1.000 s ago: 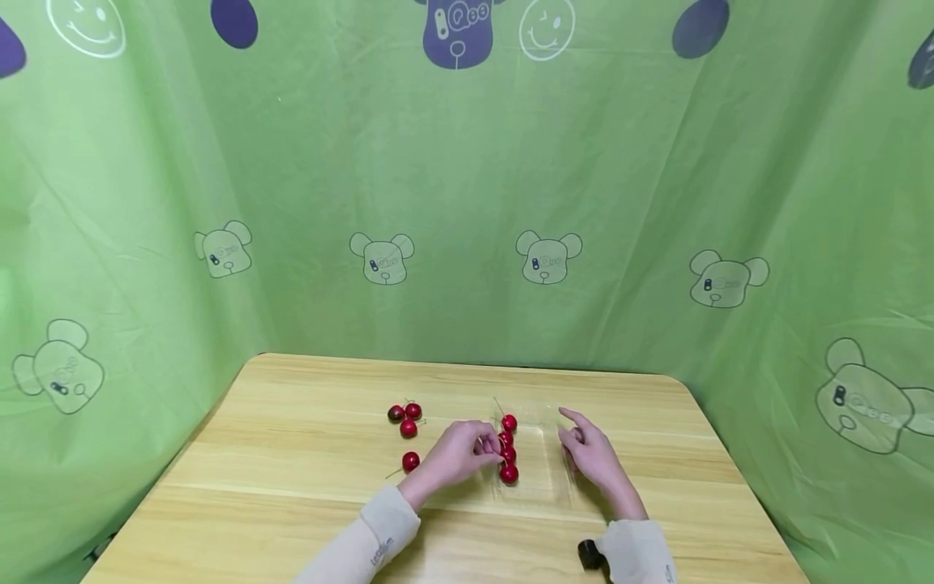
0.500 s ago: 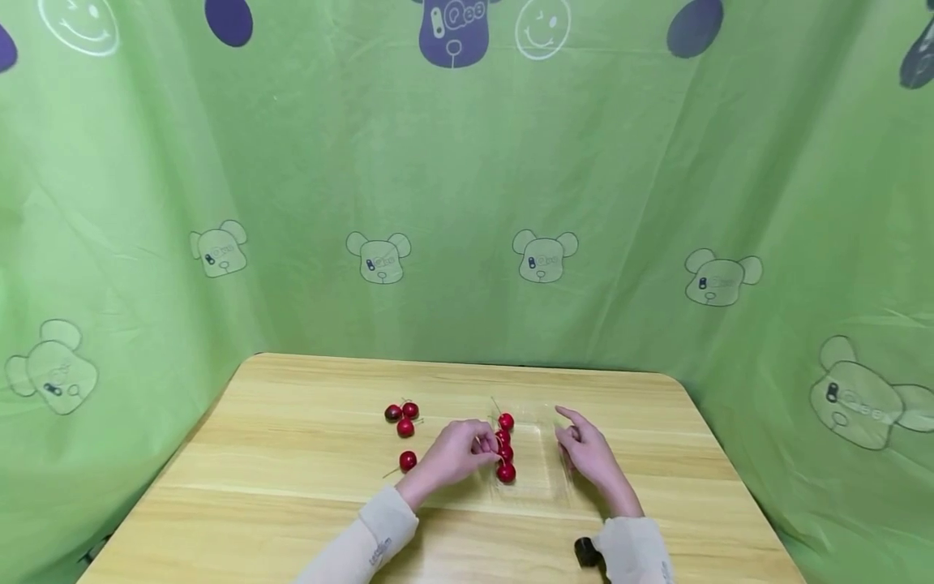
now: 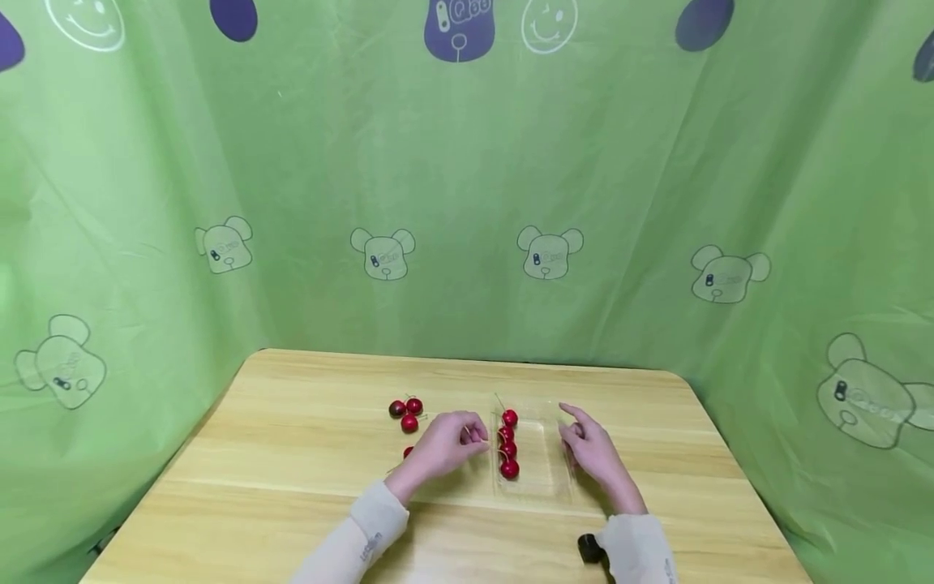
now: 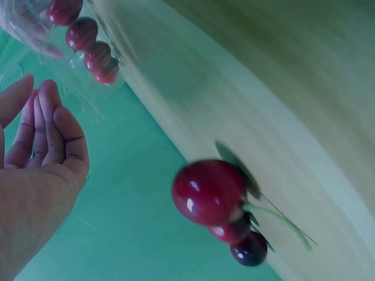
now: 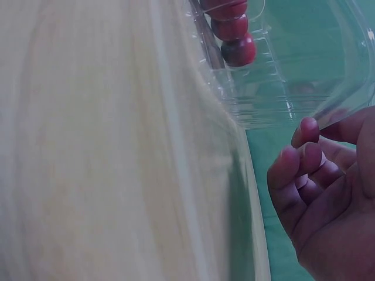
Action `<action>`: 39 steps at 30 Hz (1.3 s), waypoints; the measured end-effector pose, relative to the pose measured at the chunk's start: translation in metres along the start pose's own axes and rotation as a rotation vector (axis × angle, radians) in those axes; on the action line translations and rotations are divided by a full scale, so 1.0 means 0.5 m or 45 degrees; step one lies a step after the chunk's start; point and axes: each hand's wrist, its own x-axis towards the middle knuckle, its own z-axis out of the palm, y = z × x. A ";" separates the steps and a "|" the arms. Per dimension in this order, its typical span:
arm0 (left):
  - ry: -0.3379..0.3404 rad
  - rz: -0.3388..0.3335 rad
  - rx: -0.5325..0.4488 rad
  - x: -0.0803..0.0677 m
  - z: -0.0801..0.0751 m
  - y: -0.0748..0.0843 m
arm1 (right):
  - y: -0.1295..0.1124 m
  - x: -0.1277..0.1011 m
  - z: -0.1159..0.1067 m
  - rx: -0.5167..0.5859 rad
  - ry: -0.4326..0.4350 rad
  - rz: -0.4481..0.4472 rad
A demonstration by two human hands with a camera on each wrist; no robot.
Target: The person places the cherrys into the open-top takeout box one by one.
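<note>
Several red cherries [image 3: 508, 448] with stems form a column along the left side of a clear plastic box [image 3: 543, 466]. My left hand [image 3: 447, 442] hovers just left of the box; in the left wrist view, its bent fingers [image 4: 73, 132] and thumb have nothing visible between them. At the box's right side is my right hand [image 3: 594, 454], the index finger stretched out along the edge. The right wrist view has its thumb and fingertips [image 5: 307, 126] at the transparent rim, pinching it. A lone cherry [image 3: 408, 452] on the table is partly covered by my left hand.
Three more cherries [image 3: 409, 423] lie clustered on the wooden table [image 3: 306, 454], left of the box. A black object [image 3: 588, 548] sits by the right sleeve. Green printed cloth [image 3: 467, 316] hangs around the table's back and sides.
My left hand has drawn back leftward from the cherries in the box, uncovering them and covering part of the lone table cherry. My right hand stays at the box's right side.
</note>
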 end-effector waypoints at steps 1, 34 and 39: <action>0.005 -0.005 0.001 -0.001 -0.005 -0.002 | 0.000 0.001 -0.001 -0.002 0.002 -0.005; 0.000 -0.178 0.117 -0.176 -0.166 -0.135 | -0.001 0.007 -0.001 -0.014 -0.009 -0.025; -0.039 -0.219 0.162 -0.176 -0.166 -0.139 | 0.001 0.007 0.002 0.001 -0.011 -0.025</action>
